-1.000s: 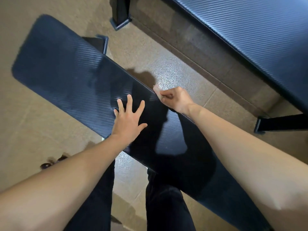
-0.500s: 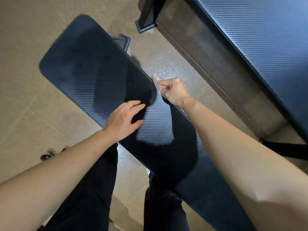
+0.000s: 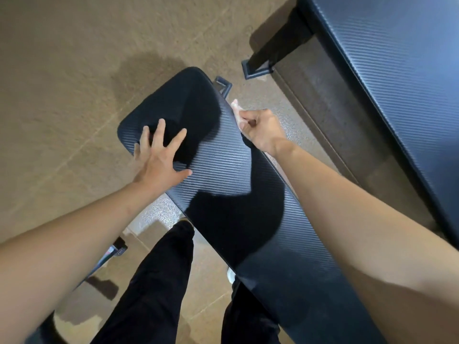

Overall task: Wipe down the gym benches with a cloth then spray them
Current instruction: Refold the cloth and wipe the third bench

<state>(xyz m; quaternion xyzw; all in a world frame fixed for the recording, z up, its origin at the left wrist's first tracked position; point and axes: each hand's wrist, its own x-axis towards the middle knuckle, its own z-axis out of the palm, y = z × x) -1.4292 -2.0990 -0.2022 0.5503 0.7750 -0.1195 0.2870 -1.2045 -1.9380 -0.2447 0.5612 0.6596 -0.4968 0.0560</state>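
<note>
Tan floor [image 3: 62,70] around. Bench [image 3: 223,170] runs diagonally below me. Cloth [image 3: 235,106], small white wad, at bench's right edge, right hand [image 3: 260,131] curled round it. Left hand [image 3: 159,157] flat on pad, fingers wide. I judge the risk: wad so small, strokes skip strips or slip off edge.

The long black padded bench [image 3: 223,175] wears a vinyl-like cover with a fine woven rib, faintly shiny where lit. The second dark bench pad [image 3: 397,70] shows the same ribbed sheen. The small white cloth [image 3: 235,106] looks soft and matt. The tan speckled floor [image 3: 62,83] is grainy, mostly dull; the black trousers [image 3: 154,281] are matt fabric
</note>
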